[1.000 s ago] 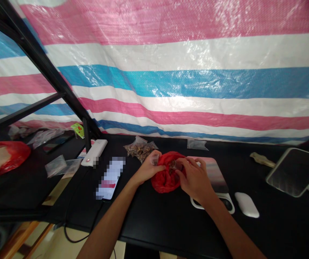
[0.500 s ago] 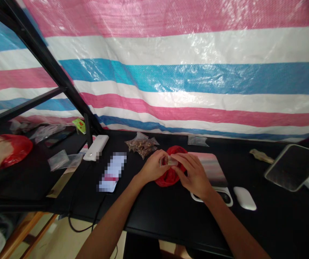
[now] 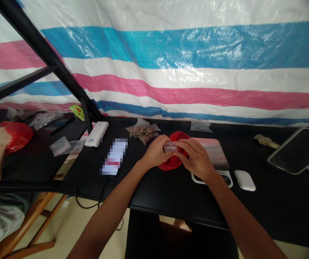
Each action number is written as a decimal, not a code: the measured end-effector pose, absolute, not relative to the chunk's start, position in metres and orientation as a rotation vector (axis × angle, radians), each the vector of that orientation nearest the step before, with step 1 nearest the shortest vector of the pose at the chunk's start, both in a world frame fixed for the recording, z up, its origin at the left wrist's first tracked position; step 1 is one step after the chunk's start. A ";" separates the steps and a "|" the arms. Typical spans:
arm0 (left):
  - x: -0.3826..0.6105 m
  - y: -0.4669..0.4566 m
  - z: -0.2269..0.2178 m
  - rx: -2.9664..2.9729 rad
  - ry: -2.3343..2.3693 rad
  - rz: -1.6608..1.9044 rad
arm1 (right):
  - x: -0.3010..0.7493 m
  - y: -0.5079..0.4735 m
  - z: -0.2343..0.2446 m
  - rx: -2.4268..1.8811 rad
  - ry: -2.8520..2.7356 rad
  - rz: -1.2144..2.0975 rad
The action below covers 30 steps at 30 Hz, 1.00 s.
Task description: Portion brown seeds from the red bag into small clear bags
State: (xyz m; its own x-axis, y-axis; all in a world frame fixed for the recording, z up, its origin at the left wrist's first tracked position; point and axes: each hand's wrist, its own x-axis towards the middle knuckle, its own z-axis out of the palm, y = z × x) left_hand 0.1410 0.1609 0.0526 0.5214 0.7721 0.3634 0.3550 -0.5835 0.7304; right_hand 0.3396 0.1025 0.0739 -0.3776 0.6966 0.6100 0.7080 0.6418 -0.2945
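Note:
Both my hands sit close together over a red plastic bag (image 3: 174, 166), which lies crumpled on the black table (image 3: 154, 189). Between them is a small clear plastic container (image 3: 170, 146). My left hand (image 3: 156, 153) grips it from the near left, and the fingers of my right hand (image 3: 195, 156) close on it from the right. My fingers hide part of the container, and I cannot see whether it holds anything. A clear bag of dried brown pieces (image 3: 143, 131) lies just beyond my left hand.
A white power bank (image 3: 96, 133), a blurred phone (image 3: 113, 157) and a cable lie to the left. To the right are a pink-grey mat (image 3: 211, 153), a white mouse (image 3: 245, 180) and a tilted dark panel on a white stand (image 3: 299, 151). A striped tarpaulin (image 3: 197, 72) hangs behind. A black-framed panel at left shows a hand and red bag.
The view has tilted down, so the table sits higher in the frame. My right hand has come out of the red bag, and both hands now hold the clear container together.

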 end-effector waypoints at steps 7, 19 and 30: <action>0.135 0.166 0.055 2.150 1.010 0.985 | 0.345 0.105 0.075 -1.235 -2.001 -0.035; 0.124 0.178 0.049 2.037 1.044 1.073 | 0.349 0.107 0.069 -1.579 -2.071 -0.127; 0.109 0.186 0.065 1.619 0.964 1.289 | 0.344 0.107 0.068 -1.516 -2.076 -0.075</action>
